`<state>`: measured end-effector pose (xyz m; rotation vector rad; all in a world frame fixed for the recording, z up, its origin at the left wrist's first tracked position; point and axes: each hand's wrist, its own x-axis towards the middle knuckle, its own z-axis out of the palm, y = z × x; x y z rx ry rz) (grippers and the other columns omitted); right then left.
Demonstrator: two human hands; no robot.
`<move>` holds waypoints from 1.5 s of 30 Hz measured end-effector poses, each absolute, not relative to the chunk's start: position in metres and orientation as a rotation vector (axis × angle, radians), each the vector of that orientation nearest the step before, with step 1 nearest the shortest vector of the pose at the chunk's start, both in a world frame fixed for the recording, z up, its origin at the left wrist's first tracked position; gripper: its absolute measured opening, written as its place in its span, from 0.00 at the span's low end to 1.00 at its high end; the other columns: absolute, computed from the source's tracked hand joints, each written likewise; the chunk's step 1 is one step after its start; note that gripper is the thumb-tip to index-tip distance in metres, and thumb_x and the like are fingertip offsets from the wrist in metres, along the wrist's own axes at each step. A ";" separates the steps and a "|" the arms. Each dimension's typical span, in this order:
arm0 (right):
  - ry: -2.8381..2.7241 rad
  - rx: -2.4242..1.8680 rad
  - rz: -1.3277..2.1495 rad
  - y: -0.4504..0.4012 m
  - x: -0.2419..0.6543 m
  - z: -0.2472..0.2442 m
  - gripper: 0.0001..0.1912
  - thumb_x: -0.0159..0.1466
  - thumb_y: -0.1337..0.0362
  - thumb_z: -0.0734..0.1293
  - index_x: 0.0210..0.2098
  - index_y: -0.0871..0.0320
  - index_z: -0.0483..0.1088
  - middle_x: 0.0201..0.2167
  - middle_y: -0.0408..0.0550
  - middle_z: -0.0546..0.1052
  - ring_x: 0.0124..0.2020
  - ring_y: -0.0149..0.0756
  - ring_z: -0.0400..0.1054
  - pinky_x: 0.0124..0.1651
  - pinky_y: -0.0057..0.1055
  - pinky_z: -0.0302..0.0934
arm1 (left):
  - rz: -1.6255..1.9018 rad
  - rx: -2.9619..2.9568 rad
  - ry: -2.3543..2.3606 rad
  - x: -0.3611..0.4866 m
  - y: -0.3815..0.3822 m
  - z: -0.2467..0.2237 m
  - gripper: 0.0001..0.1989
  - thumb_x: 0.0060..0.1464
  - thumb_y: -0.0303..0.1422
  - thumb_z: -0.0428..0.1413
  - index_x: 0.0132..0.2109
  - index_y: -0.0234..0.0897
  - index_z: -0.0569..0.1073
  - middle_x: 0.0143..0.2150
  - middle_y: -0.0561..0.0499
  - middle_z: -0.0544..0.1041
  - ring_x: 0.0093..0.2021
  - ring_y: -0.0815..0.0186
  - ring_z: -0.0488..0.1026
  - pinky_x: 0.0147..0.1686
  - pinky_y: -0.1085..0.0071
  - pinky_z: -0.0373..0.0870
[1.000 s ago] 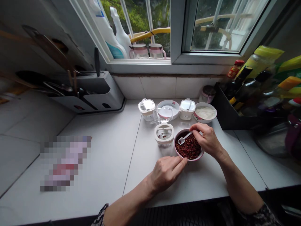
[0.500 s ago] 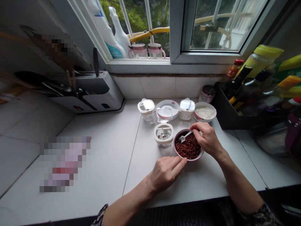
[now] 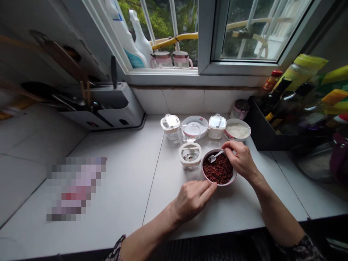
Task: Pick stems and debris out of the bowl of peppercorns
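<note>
One red-filled bowl (image 3: 233, 178) on white counter (image 3: 119, 185), window (image 3: 241, 68) behind.

Front jar (image 3: 190, 159) left of front bowl (image 3: 234, 177) on counter (image 3: 122, 188); two back jars (image 3: 216, 131), two back bowls (image 3: 230, 135) behind; rack (image 3: 116, 117) left, bin (image 3: 262, 134) right

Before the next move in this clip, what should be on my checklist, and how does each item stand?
1. Right hand grips the white spoon by its handle: ok.
2. Left hand has its fingertips at the near rim of the bowl: ok.
3. Dark red pieces available in the bowl: ok.
4. Jar beside the bowl stands upright with its clear lid raised: ok.
5. Jar steadied by a hand: not ok, neither touches it.
6. Spoon's scoop loaded: cannot tell, too small to judge.
</note>
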<state>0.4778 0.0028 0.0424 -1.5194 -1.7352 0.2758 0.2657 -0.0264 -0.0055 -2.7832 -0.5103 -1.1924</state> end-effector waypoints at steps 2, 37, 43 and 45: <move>-1.727 -1.515 0.303 0.003 0.477 0.043 0.10 0.59 0.69 0.59 0.27 0.56 0.71 0.28 0.46 0.79 0.34 0.38 0.72 0.43 0.34 0.62 | -1.213 -2.784 -0.502 0.266 -0.026 -0.005 0.10 0.65 0.22 0.46 0.44 0.28 0.72 0.29 0.48 0.77 0.24 0.70 0.73 0.22 0.76 0.68; -1.997 -1.004 -0.033 -0.014 0.440 0.039 0.16 0.63 0.75 0.59 0.43 0.55 0.75 0.36 0.50 0.80 0.36 0.38 0.75 0.53 0.45 0.64 | -1.222 -2.754 -0.506 0.267 -0.026 -0.002 0.10 0.65 0.23 0.47 0.42 0.28 0.73 0.27 0.50 0.75 0.22 0.70 0.71 0.20 0.75 0.65; -1.812 -1.265 -0.005 -0.011 0.467 0.055 0.10 0.64 0.72 0.60 0.34 0.56 0.72 0.31 0.48 0.78 0.35 0.40 0.72 0.43 0.38 0.64 | -1.241 -2.779 -0.508 0.267 -0.026 -0.004 0.10 0.66 0.23 0.46 0.44 0.28 0.73 0.29 0.48 0.77 0.24 0.70 0.73 0.21 0.76 0.67; -1.858 -1.335 0.050 -0.009 0.476 0.059 0.10 0.62 0.72 0.60 0.30 0.56 0.71 0.27 0.46 0.77 0.32 0.38 0.70 0.41 0.36 0.62 | -1.232 -2.786 -0.509 0.267 -0.026 -0.004 0.10 0.66 0.23 0.46 0.44 0.29 0.73 0.29 0.48 0.77 0.24 0.70 0.73 0.21 0.76 0.66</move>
